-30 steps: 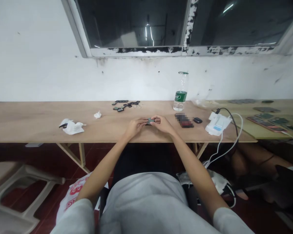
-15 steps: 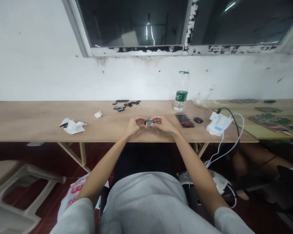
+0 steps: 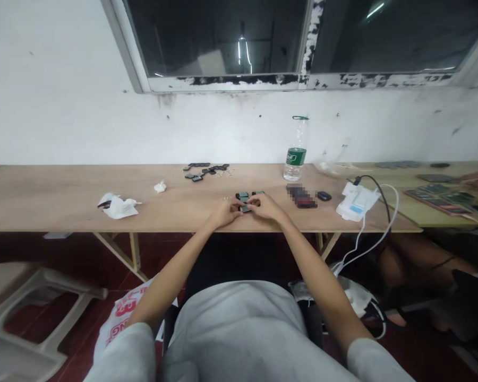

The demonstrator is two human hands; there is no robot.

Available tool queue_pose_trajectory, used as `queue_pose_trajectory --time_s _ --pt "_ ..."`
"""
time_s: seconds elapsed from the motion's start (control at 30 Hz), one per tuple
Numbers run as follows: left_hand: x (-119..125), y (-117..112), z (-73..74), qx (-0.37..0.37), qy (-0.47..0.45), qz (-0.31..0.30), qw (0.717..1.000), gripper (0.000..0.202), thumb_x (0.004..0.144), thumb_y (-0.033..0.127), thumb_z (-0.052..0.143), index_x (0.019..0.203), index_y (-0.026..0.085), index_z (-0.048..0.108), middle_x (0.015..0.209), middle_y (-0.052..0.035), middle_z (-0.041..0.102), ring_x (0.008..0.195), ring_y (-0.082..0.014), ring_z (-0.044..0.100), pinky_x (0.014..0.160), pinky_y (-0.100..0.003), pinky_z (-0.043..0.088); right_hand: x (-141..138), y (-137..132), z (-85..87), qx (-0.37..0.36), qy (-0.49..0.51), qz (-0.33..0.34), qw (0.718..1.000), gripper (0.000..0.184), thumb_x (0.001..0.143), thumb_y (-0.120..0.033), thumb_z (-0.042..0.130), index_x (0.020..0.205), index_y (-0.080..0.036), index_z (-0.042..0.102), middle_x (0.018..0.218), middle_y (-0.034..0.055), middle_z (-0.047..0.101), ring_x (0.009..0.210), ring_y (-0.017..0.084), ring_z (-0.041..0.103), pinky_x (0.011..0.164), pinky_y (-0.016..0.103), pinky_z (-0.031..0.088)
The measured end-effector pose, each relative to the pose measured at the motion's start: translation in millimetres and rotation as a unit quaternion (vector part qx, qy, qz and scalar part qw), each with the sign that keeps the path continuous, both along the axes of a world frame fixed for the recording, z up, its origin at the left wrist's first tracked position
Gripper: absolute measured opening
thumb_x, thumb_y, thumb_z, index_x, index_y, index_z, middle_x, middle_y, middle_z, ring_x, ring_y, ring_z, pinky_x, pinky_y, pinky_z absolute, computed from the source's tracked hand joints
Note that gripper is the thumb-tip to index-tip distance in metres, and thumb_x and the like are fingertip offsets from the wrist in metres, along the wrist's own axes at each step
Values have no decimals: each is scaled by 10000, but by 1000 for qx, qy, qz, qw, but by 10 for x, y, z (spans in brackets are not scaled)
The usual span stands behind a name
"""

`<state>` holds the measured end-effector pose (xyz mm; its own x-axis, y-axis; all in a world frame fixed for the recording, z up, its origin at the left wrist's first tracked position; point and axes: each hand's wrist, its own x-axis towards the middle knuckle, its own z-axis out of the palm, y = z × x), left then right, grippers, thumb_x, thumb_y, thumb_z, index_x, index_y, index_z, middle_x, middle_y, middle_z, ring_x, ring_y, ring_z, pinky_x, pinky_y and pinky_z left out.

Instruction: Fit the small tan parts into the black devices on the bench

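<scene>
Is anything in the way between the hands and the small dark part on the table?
Nothing visible: the left hand and right hand both have fingertips on the small dark part.

bottle (image 3: 294, 159) R-rear on table (image 3: 56, 196) | tissue (image 3: 117, 206) L | part (image 3: 245, 209) ctr-front | pile (image 3: 205, 171) ctr-rear

Arms stretched forward, left hand (image 3: 224, 213) and right hand (image 3: 266, 206) close together, fingers (image 3: 253, 202) curled inward

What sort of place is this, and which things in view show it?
Probably a small assembly workshop: a long plywood bench, small dark parts scattered on it, and green panels laid out on the next table.
</scene>
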<state>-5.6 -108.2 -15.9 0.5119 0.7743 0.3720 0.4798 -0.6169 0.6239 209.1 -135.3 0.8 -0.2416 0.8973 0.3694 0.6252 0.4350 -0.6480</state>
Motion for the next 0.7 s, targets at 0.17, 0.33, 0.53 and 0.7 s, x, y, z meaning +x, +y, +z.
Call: queue_pose_trajectory --time_s 0.17,0.33,0.53,0.7 --pt "33 -2 -18 28 27 -2 999 333 872 338 708 1173 210 774 1066 -75 769 861 -228 707 847 -358 579 205 38 15 50 -12 -55 997 255 910 -108 584 1002 -173 812 1034 96 811 932 241 730 910 347 549" --pt "-90 67 61 90 11 16 996 356 963 351 605 1254 179 719 1324 -127 689 1140 -268 679 1026 -395 541 455 85 -23 57 -51 -132 988 350 920 -55 515 1101 -146 801 1183 137 778 1100 258 721 998 358 535" --pt "-399 282 0 102 100 95 985 455 974 207 498 1411 142 606 1496 -155 586 1404 -287 538 1214 -454 388 605 122 -62 7 -87 -121 989 300 901 -81 588 1074 -168 818 1103 117 808 1027 256 745 968 349 543" --pt "-432 321 -43 108 125 106 981 387 973 201 489 1295 146 697 1477 -153 612 1420 -303 524 1217 -460 380 701 111 -35 -2 -109 -162 981 199 894 -127 633 926 -149 827 967 135 818 902 270 749 853 326 545"
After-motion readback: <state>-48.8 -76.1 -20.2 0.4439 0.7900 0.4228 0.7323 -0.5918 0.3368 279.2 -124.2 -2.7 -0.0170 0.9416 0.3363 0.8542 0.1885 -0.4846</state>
